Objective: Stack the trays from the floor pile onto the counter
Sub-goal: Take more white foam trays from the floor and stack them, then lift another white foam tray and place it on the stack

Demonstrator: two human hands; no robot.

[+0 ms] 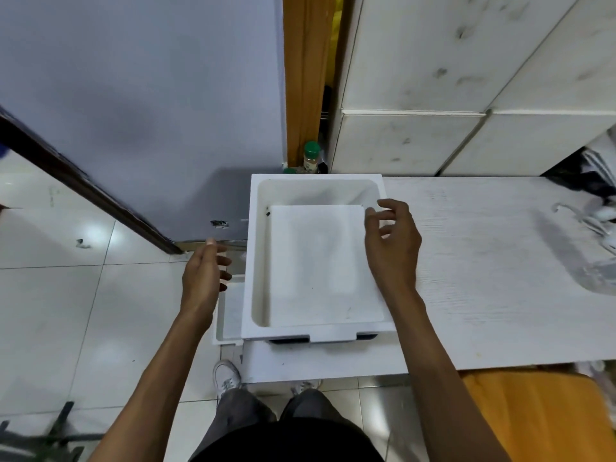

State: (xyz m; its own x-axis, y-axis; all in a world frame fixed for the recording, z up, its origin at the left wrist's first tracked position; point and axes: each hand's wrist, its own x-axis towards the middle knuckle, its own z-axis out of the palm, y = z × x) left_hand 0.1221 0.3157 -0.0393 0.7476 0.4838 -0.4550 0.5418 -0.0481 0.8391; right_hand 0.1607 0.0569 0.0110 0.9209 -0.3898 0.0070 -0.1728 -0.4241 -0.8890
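Nearest, dark trousers (283,425), close against the tabletop (483,261) edge. On its left end, a white tray (247,261) with a flat liner inside. Right hand (391,241) loosely curled over the right rim, gripping nothing; left hand (205,271) slack beside the left wall. Placement apparently finished. Next: bend to the floor tray (230,311) below-left, grip both sides, lift level.

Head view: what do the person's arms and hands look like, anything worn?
Left hand and right hand are bare: no gloves, rings or watch visible. Left forearm and right forearm are bare too, with no sleeves in frame. Lower down are a black top, grey trousers and white lace-up shoes.
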